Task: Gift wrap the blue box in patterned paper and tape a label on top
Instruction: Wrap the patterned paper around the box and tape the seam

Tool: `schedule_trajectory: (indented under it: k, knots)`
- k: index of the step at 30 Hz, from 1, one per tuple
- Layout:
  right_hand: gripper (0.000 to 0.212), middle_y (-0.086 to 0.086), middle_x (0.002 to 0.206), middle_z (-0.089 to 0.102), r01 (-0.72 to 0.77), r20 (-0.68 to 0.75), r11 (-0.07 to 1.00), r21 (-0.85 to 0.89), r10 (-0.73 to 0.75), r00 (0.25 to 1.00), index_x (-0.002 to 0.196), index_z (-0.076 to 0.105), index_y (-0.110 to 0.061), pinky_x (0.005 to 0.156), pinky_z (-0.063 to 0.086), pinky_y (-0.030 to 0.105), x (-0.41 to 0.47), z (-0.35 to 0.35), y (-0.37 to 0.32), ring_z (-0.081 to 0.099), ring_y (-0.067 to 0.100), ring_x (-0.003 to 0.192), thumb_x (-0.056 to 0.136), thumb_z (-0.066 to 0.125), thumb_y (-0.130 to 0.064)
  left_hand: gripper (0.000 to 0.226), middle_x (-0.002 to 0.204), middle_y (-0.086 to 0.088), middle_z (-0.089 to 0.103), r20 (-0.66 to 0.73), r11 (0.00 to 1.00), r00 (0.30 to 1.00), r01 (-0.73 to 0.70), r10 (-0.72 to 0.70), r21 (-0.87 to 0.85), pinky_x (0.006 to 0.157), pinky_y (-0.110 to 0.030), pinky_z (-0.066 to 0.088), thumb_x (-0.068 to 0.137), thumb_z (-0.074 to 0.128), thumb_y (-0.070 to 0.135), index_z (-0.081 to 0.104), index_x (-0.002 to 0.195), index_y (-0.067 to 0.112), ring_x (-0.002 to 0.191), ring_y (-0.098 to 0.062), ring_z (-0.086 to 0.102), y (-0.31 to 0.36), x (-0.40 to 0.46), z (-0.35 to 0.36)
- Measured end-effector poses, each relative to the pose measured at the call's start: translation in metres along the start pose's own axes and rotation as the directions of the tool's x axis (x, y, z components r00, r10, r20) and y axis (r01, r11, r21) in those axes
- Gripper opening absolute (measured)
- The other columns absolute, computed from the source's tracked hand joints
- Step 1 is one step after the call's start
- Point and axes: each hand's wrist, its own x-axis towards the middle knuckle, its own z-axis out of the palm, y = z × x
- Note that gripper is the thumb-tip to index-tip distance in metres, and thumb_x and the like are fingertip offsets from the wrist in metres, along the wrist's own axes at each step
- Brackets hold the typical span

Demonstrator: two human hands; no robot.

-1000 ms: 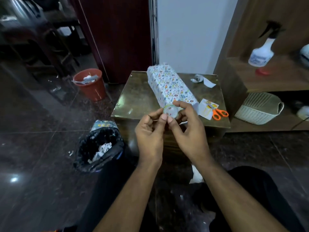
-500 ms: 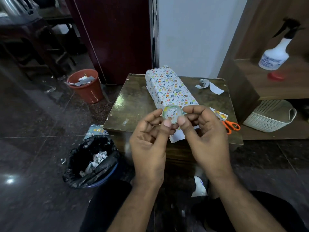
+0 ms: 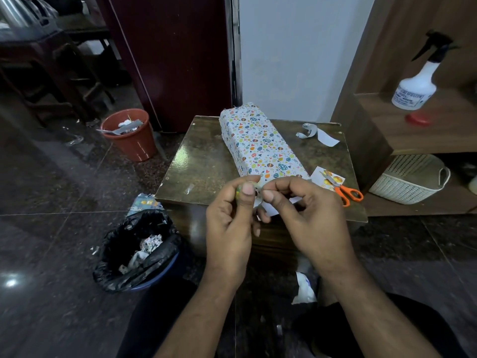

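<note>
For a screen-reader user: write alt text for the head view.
Two hands work a small tape roll: the left hand grips it, the right hand pinches at its end. Behind them, the wrapped box lies on a small table beside orange scissors.

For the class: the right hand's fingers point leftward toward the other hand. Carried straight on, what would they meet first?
Most likely the tape roll that the left hand grips; the right hand already pinches at it, so almost no gap remains, though depth is hard to judge.
</note>
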Motion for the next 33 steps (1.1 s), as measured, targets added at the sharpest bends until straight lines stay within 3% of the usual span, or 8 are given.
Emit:
schedule_trajectory:
  k: [4, 8, 12, 16, 19, 22, 26, 33]
  knots:
    - [0.007, -0.019, 0.091, 0.075, 0.136, -0.021, 0.971, -0.195, -0.143, 0.99, 0.091, 0.078, -0.027, 0.082, 0.053, 0.032, 0.004, -0.009, 0.002, 0.066, 0.007, 0.089, 0.092, 0.071, -0.03, 0.026, 0.085, -0.034, 0.066, 0.018, 1.0, 1.0, -0.006, 0.005, 0.006, 0.043, -0.022, 0.036, 0.105, 0.055, 0.022, 0.069, 0.106, -0.001, 0.045, -0.016, 0.045, 0.003, -0.004, -0.003]
    - [0.012, -0.017, 0.089, 0.073, 0.224, -0.042, 0.847, -0.482, -0.278, 0.96, 0.09, 0.077, -0.029, 0.065, 0.052, 0.04, 0.009, -0.028, 0.006, 0.06, 0.016, 0.085, 0.094, 0.067, -0.033, 0.025, 0.076, -0.012, 0.073, 0.16, 0.998, 0.986, 0.051, -0.045, -0.032, 0.042, -0.021, 0.033, 0.1, 0.064, 0.034, 0.075, 0.102, 0.012, 0.04, -0.01, 0.04, 0.005, -0.005, -0.004]
    - [0.017, -0.015, 0.088, 0.074, 0.303, -0.006, 0.746, -0.593, -0.38, 0.925, 0.093, 0.079, -0.026, 0.057, 0.051, 0.038, 0.012, -0.046, 0.01, 0.057, 0.017, 0.083, 0.096, 0.063, -0.033, 0.024, 0.073, -0.013, 0.073, 0.313, 0.986, 0.938, 0.163, -0.146, -0.028, 0.046, -0.022, 0.039, 0.097, 0.063, 0.034, 0.079, 0.107, 0.02, 0.043, -0.013, 0.043, 0.002, -0.008, -0.002]
    - [0.025, -0.013, 0.091, 0.074, 0.366, 0.065, 0.759, -0.538, -0.396, 0.916, 0.096, 0.079, -0.022, 0.06, 0.053, 0.041, 0.014, -0.056, 0.019, 0.059, 0.021, 0.085, 0.1, 0.06, -0.037, 0.028, 0.079, -0.011, 0.072, 0.385, 0.962, 0.906, 0.241, -0.175, -0.13, 0.063, -0.023, 0.051, 0.096, 0.065, 0.03, 0.078, 0.112, 0.011, 0.067, -0.016, 0.063, 0.0, -0.01, -0.001]
    - [0.022, -0.011, 0.092, 0.073, 0.375, 0.084, 0.771, -0.515, -0.39, 0.917, 0.097, 0.079, -0.02, 0.065, 0.053, 0.041, 0.015, -0.054, 0.019, 0.059, 0.021, 0.087, 0.1, 0.062, -0.033, 0.028, 0.09, -0.008, 0.074, 0.383, 0.945, 0.905, 0.272, -0.187, -0.179, 0.06, -0.021, 0.052, 0.093, 0.061, 0.022, 0.075, 0.112, 0.007, 0.08, -0.012, 0.068, 0.0, -0.01, 0.003]
    - [0.01, -0.007, 0.093, 0.072, 0.409, 0.128, 0.757, -0.509, -0.404, 0.906, 0.098, 0.078, -0.017, 0.064, 0.053, 0.042, 0.016, -0.053, 0.02, 0.061, 0.022, 0.086, 0.097, 0.07, -0.023, 0.032, 0.097, -0.009, 0.074, 0.349, 0.956, 0.924, 0.229, -0.155, -0.182, 0.045, -0.02, 0.043, 0.093, 0.061, 0.017, 0.069, 0.124, 0.012, 0.073, -0.014, 0.068, 0.002, -0.01, 0.003]
    - [0.015, -0.006, 0.092, 0.073, 0.431, 0.198, 0.761, -0.485, -0.385, 0.902, 0.103, 0.078, -0.018, 0.065, 0.055, 0.045, 0.019, -0.057, 0.023, 0.066, 0.024, 0.086, 0.097, 0.068, -0.028, 0.034, 0.108, -0.011, 0.073, 0.379, 0.987, 0.924, 0.108, -0.057, -0.116, 0.046, -0.02, 0.033, 0.098, 0.058, 0.011, 0.065, 0.13, 0.016, 0.066, -0.015, 0.063, 0.004, -0.009, -0.002]
    - [0.026, -0.021, 0.086, 0.074, 0.15, 0.324, 0.959, -0.241, -0.066, 0.944, 0.111, 0.074, -0.032, 0.073, 0.051, 0.038, 0.019, -0.063, 0.025, 0.068, 0.012, 0.087, 0.088, 0.08, -0.02, 0.026, 0.09, -0.005, 0.07, 0.414, 0.995, 0.909, -0.004, -0.039, 0.103, 0.05, -0.021, 0.038, 0.108, 0.05, 0.019, 0.065, 0.128, 0.017, 0.065, -0.009, 0.052, 0.002, 0.001, -0.019]
